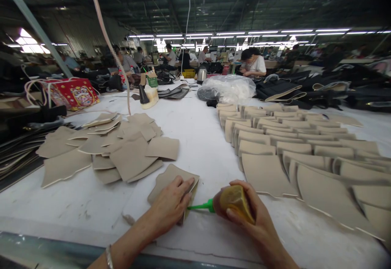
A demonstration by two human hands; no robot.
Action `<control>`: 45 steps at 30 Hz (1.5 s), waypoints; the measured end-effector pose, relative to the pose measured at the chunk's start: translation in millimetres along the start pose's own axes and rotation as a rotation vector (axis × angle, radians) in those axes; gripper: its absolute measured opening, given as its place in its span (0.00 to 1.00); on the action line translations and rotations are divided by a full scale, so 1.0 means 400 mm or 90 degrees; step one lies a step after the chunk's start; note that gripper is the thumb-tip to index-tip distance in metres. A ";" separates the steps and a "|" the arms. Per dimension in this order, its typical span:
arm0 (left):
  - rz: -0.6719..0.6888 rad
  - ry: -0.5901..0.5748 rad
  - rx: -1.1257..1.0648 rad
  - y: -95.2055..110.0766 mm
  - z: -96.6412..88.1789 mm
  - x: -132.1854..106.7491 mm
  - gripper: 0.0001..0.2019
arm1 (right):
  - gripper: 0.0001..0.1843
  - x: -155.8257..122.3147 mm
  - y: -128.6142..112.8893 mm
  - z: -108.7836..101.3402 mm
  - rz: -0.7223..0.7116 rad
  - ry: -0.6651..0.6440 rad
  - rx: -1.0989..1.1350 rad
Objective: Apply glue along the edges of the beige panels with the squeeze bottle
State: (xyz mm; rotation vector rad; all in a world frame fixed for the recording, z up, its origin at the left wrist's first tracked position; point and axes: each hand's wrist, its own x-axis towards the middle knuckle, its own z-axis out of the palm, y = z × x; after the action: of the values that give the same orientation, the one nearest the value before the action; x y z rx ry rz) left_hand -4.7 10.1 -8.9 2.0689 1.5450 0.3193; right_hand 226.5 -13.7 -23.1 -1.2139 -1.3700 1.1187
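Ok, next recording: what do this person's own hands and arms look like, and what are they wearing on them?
The left hand and the right hand are both without gloves, and no sleeve shows on either forearm. A narrow, silver-coloured bracelet circles the left wrist area; none shows on the right.

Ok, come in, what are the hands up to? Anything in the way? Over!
Left hand on beige piece. Right hand gripping amber bottle, green nozzle at piece's edge. Nothing seen blocking nozzle; loose pile lies beyond.
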 end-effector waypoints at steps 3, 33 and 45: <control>-0.003 0.005 0.003 -0.002 0.003 -0.001 0.21 | 0.28 -0.003 0.002 0.001 -0.007 -0.067 0.028; 0.002 0.004 0.008 -0.009 0.011 0.000 0.22 | 0.29 -0.017 0.004 -0.001 0.028 -0.032 0.033; 0.008 -0.011 0.032 -0.011 0.012 0.012 0.21 | 0.28 0.051 0.003 -0.031 -0.040 0.059 -0.065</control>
State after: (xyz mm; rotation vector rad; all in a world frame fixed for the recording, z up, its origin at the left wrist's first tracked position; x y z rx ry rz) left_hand -4.3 14.1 -15.8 2.1145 1.5462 0.2693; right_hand 237.9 7.0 -21.3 -1.2706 -1.3983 0.9466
